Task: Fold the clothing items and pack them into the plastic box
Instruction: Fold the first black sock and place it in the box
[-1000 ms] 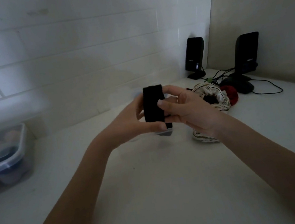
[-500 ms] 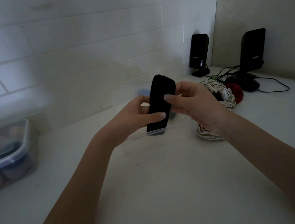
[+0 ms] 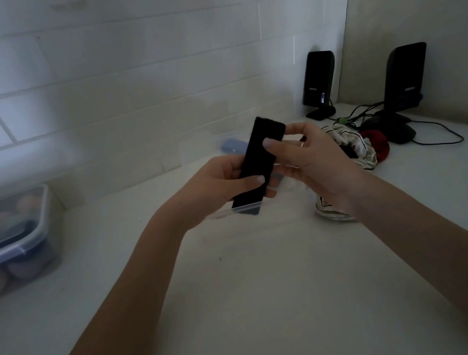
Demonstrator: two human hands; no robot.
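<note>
A narrow, folded black garment (image 3: pixel 259 163) is held upright and tilted above the white counter. My left hand (image 3: pixel 216 190) grips its lower half, thumb across the front. My right hand (image 3: pixel 311 160) pinches its upper part with the thumb. Just behind and below the hands stands a clear plastic box (image 3: pixel 231 212), faint and partly hidden, with something blue (image 3: pixel 233 147) inside. A pile of white striped cloth (image 3: pixel 354 145) and a red item (image 3: pixel 378 143) lies to the right, partly behind my right wrist.
A lidded plastic container (image 3: pixel 10 239) with rounded items sits at the left by the tiled wall. Two black speakers (image 3: pixel 319 84) (image 3: pixel 404 81) with cables (image 3: pixel 438 139) stand in the back right corner. Bare white counter (image 3: pixel 260 309) lies in front.
The black garment has been stretched longer and tilted, its top leaning right. Both hands shifted slightly with it; the view moved a little.
</note>
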